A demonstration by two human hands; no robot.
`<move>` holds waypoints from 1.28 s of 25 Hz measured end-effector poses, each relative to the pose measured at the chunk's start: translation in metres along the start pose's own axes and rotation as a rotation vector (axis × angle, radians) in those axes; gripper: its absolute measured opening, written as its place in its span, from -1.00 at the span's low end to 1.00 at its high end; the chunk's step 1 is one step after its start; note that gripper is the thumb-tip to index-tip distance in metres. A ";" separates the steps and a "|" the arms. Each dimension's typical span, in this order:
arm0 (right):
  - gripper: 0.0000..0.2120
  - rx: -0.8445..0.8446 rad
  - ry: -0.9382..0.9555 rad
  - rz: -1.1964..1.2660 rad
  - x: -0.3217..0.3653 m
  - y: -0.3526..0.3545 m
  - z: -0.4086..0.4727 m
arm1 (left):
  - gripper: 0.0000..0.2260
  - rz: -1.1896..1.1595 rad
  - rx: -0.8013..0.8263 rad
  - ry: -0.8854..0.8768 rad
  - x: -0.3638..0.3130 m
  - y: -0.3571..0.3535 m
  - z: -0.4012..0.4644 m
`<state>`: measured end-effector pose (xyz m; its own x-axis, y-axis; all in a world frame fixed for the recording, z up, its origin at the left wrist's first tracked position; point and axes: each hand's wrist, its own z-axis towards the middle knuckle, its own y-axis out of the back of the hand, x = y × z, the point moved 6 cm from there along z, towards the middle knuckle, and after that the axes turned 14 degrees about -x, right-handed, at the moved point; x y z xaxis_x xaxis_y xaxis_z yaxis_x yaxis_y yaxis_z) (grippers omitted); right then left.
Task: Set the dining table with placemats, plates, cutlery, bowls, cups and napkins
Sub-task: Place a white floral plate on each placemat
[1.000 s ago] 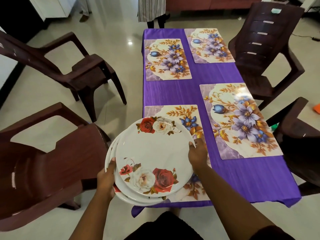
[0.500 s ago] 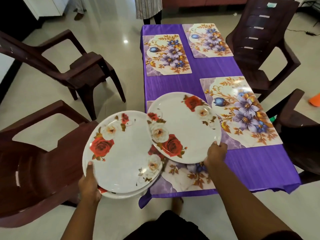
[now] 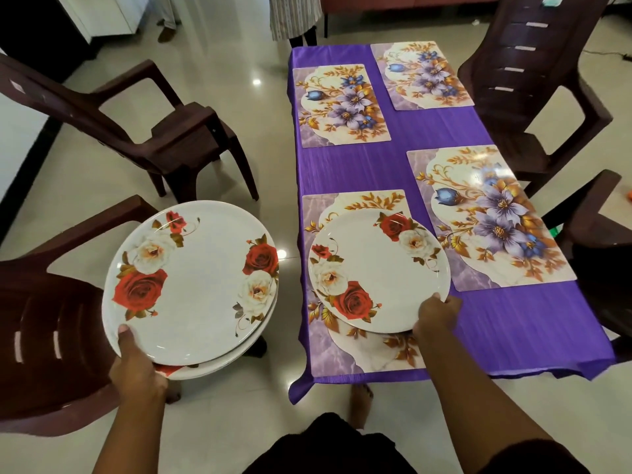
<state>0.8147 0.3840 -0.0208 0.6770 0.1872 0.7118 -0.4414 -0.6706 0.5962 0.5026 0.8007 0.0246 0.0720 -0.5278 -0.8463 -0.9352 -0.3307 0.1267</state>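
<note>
Dark brown plastic chairs [image 3: 178, 131] stand on a glossy tiled floor [image 3: 85, 172] around a purple tablecloth [image 3: 513, 323].

Plate [image 3: 378, 271] over near-left placemat [image 3: 342, 350]

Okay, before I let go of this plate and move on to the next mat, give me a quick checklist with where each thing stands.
1. Plate over the near left placemat: ok, it sits within the mat's outline.
2. Plate fully resting on the mat: cannot tell, the right hand grips its near rim.
3. Plate stack secure: ok, the left hand holds its near edge, thumb on top.
4. Stack over the table: not ok, it hangs over the floor beside a chair.
5. Other three mats free for plates: ok, the near right placemat and both far ones are bare.
</note>
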 end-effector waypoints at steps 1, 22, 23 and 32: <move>-0.75 0.012 -0.004 0.004 0.000 0.000 -0.001 | -0.46 0.003 0.006 -0.001 0.000 -0.001 -0.001; -0.75 0.352 0.161 -0.230 -0.008 -0.005 0.005 | -0.51 0.082 0.109 -0.010 -0.003 -0.031 -0.035; -0.75 0.375 0.131 -0.245 -0.007 -0.005 0.005 | -0.50 0.085 0.107 -0.012 -0.003 -0.031 -0.035; -0.72 0.423 0.322 -0.411 -0.006 -0.003 0.005 | -0.53 0.055 0.123 -0.021 0.000 -0.035 -0.039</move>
<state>0.8147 0.3813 -0.0291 0.5027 0.6477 0.5725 0.1273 -0.7105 0.6921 0.5490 0.7823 0.0404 0.0134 -0.5258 -0.8505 -0.9730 -0.2027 0.1100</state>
